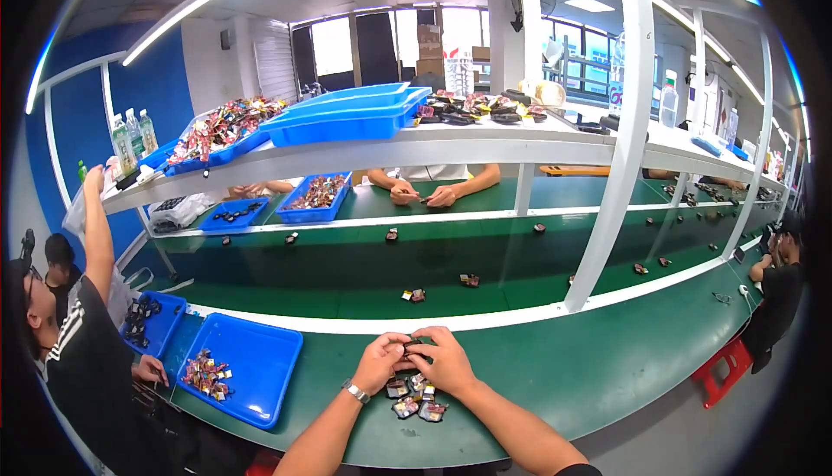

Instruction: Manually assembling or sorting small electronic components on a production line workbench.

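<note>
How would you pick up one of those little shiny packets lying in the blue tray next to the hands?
Probably from straight above, pinching a packet by its two long edges. The packets lie flat and heaped loosely in the blue tray, whose raised walls block a sideways reach. The left hand is nearer the tray; both it and the right hand are now pinching a small dark piece.

Green work table (607,363), green conveyor belt (347,272) with white edging, bright blue tray (260,372) holding multicoloured small packets (206,374), blue stacked trays (347,112) on a white shelf (416,151), blue wall (156,95), co-worker's black shirt with white stripes (74,337), red stool (724,372), silver wristwatch (354,390).
</note>
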Demonstrator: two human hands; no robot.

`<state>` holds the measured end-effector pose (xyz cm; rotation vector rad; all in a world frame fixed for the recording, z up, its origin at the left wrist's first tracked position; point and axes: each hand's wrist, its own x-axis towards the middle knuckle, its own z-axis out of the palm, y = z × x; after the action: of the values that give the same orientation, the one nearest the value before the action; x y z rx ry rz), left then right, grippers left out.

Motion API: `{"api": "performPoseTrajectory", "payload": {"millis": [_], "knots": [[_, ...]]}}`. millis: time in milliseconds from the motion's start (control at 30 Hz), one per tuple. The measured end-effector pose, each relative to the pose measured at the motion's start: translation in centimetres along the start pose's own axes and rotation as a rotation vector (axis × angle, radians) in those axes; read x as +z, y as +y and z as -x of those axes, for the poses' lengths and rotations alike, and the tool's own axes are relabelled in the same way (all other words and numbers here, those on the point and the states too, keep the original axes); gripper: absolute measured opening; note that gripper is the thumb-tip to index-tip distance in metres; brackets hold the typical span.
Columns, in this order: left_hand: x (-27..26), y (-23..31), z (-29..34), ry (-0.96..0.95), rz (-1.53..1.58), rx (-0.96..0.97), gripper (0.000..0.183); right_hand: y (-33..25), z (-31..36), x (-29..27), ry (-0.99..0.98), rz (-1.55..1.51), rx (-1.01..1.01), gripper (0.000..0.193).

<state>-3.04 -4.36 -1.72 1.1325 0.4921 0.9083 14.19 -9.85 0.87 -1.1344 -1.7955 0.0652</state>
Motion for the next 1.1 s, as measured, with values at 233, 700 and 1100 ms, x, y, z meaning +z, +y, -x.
{"api": "performPoseTrajectory", "payload": {"millis": [233,700,1100], "knots": [[0.0,0.0,0.1,0.034,-0.021,-0.015,0.02,0.1,0.6,1.0,-0.011,-0.078,0.162,0.014],[0.2,0.3,0.2,0.044,0.0,-0.037,0.023,0.3,0.5,0.9,-0.043,-0.16,0.216,0.018],[-0.1,0.1,0.2,0.008,0.073,0.005,0.022,0.1,0.2,0.4,-0.046,-0.192,0.121,0.021]]}}
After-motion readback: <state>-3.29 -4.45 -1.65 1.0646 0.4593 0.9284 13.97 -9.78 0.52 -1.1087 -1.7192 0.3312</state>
